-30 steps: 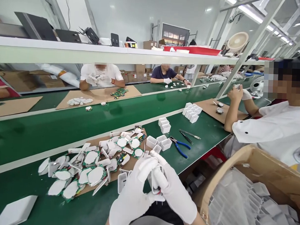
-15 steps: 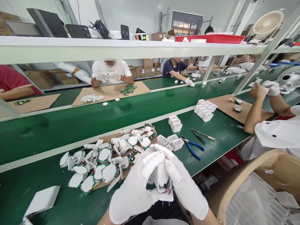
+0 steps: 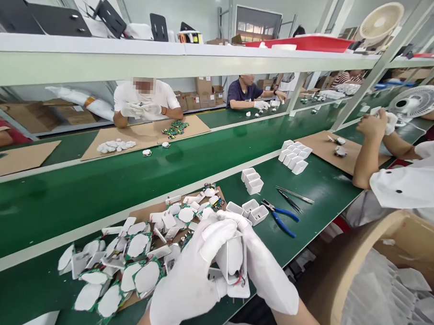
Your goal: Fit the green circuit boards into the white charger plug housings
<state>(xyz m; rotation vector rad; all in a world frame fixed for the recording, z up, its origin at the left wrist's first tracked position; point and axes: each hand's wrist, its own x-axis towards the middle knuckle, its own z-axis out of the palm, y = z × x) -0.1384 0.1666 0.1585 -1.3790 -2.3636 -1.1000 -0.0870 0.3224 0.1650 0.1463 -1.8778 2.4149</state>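
Observation:
Both of my hands wear white gloves and meet around one white plastic housing [image 3: 230, 261] near the table's front edge. My left hand [image 3: 194, 271] wraps its left side, and my right hand [image 3: 264, 267] closes over its top and right side. A white part and a red wire show inside the housing's open face, and a flat white plate with metal pins sits at its lower end. To the left lies a heap of green circuit boards with white pads [image 3: 137, 245]. White open cups [image 3: 251, 209] stand just beyond my fingers.
Blue-handled pliers [image 3: 281, 218] and tweezers [image 3: 294, 194] lie right of the cups. More white cups [image 3: 294, 156] stand farther back. A large lined bin [image 3: 342, 268] is at the right, beside a co-worker's arm [image 3: 368, 150]. A shelf [image 3: 192, 63] spans above the green belt [image 3: 129, 187].
The view has shifted slightly, so the board heap sits farther left and lower. Both hands still hold the housing, its open face now showing a little more. A co-worker's gloved hand across the belt has drawn back.

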